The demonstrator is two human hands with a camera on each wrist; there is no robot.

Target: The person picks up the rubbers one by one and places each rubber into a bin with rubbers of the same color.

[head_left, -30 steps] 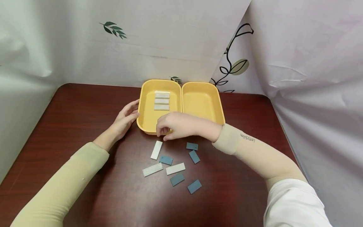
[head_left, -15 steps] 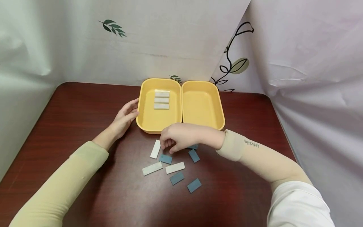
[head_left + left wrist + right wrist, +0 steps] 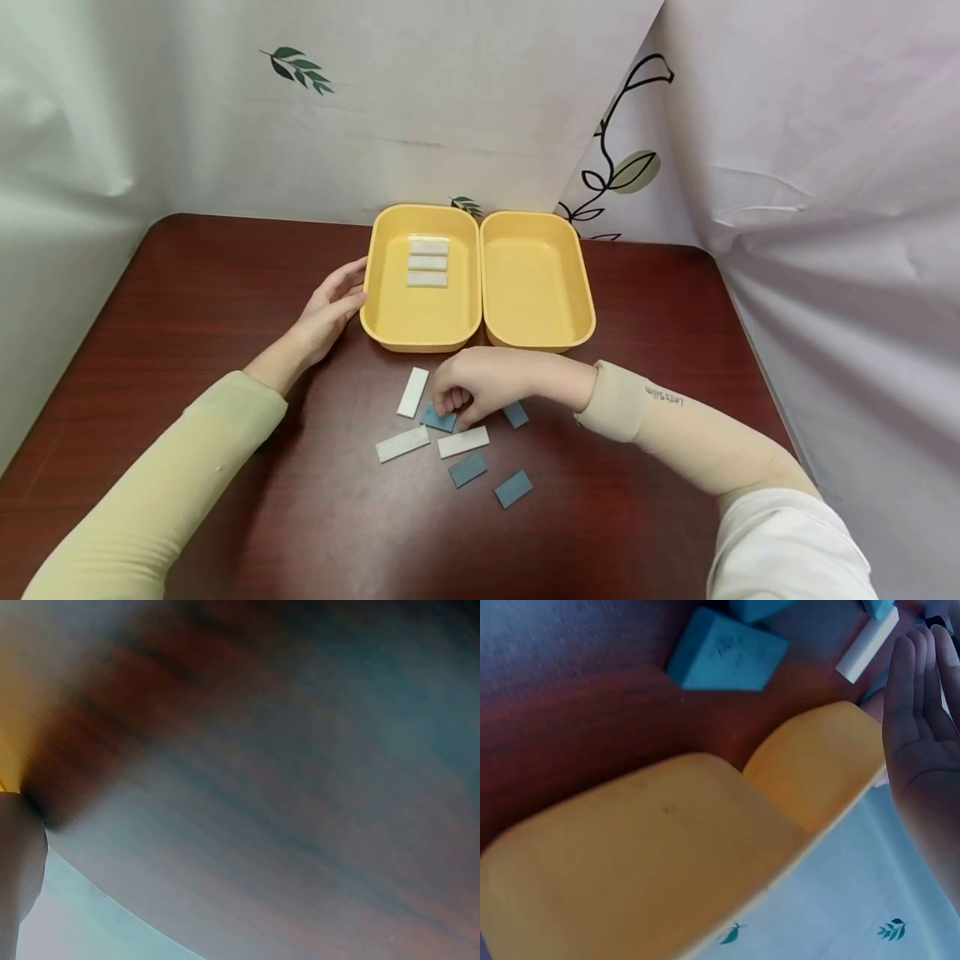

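In the head view, my left hand (image 3: 326, 312) rests against the outer side of the left yellow tray (image 3: 420, 325), its thumb at the wall and fingers fairly straight. Three whitish strips (image 3: 427, 263) lie in a row inside that tray. Below the trays, my right hand (image 3: 483, 383) hovers low over the table, fingertips right at a small blue tile (image 3: 435, 418) and covering part of it. Whether they touch it I cannot tell. Close by lie a white strip (image 3: 463, 442), another white strip (image 3: 412, 392) and a third, greyer strip (image 3: 403, 445).
The right yellow tray (image 3: 536, 292) stands beside the left one. More blue tiles lie nearer me, one (image 3: 468, 471) below the white strip and one (image 3: 513, 489) to its right; another (image 3: 515, 414) is partly behind my right hand. A patterned white curtain (image 3: 420, 108) backs the dark red table (image 3: 637, 533).
My right hand has moved from above the left tray's front rim toward me and down to the blue tile. The left hand stays at the tray's side.
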